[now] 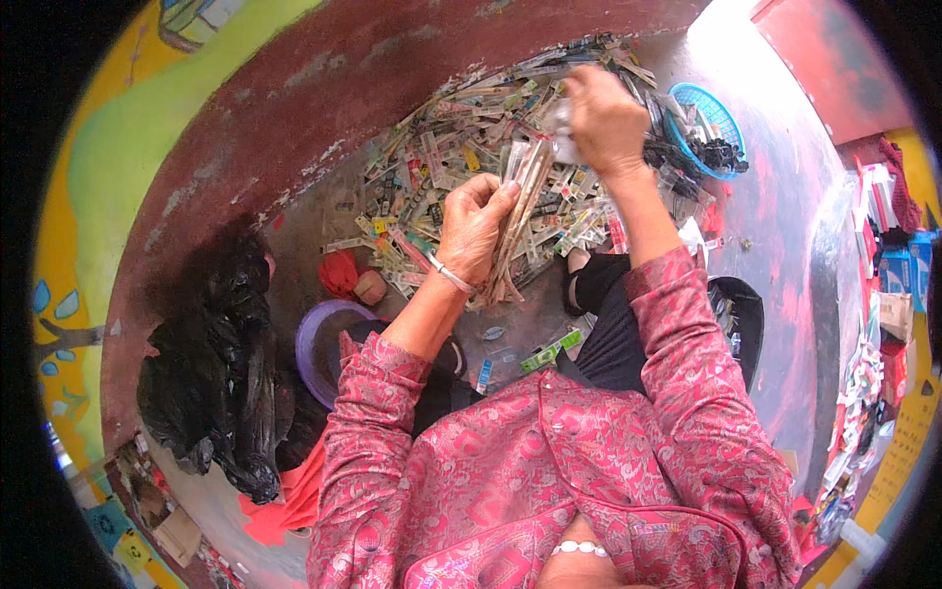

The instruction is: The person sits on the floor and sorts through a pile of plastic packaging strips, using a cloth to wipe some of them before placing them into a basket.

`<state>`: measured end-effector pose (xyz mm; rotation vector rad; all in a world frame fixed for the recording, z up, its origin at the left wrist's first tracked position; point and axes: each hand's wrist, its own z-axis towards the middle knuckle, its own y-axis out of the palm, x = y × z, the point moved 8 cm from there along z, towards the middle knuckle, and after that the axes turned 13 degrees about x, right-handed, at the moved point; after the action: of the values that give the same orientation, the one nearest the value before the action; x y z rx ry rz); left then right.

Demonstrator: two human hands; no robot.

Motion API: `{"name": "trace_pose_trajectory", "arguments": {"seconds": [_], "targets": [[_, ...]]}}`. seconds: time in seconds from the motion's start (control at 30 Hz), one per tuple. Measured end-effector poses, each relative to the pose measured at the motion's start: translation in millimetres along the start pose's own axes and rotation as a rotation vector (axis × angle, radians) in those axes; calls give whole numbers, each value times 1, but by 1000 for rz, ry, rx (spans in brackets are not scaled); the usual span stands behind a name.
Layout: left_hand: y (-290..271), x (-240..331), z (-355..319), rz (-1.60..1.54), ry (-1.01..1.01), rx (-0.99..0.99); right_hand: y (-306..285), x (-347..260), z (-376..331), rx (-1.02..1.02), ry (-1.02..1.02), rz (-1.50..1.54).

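Note:
My left hand (pixel 469 226) is closed round a bundle of long, narrow, flat packets (pixel 520 221), pinching it between thumb and fingers. The bundle slants, its upper end fanned out slightly and its lower end beside my wrist. Just beyond and to the right of its top, my right hand (pixel 610 123) has its fingers curled in, smeared by motion. A whitish, see-through scrap (pixel 565 137) shows beneath those fingers; what exactly they grip is not clear. Under both hands spreads a wide heap of loose narrow packets (pixel 432 147) in many colours, lying on the floor.
Right of the heap stands a blue plastic basket (pixel 708 98) with packets and dark plastic in it. At left are a black plastic bag (pixel 221 363), a purple round tub (pixel 312 344) and a red bundle (pixel 339 273). A maroon wall (pixel 245 128) curves behind.

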<state>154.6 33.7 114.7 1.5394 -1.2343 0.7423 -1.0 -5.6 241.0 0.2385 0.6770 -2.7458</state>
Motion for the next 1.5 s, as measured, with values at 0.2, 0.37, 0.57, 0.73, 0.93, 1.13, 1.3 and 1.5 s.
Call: {"name": "trace_pose_trajectory", "arguments": {"seconds": [0.2, 0.37, 0.57, 0.73, 0.93, 1.13, 1.3, 1.5], "targets": [[20, 2, -3, -398, -317, -183, 30, 19, -48, -702, 1215, 1069], [26, -9, -14, -334, -415, -342, 34, -32, -56, -949, 1047, 1256], [29, 9, -17, 61, -151, -423, 30, -8, -57, -867, 878, 704], [32, 6, -13, -118, -171, -396, 37, 6, -73, -832, 1236, 941], [32, 8, -15, -228, -208, -381, 31, -5, -73, -868, 1169, 951], [29, 2, -10, -261, -211, -337, 32, -1, -73, -779, 1175, 940], [38, 7, -23, -237, -249, -445, 31, 5, -67, -662, 1169, 982], [34, 9, -19, -224, -227, -417, 31, 7, -73, -678, 1304, 979]]}}
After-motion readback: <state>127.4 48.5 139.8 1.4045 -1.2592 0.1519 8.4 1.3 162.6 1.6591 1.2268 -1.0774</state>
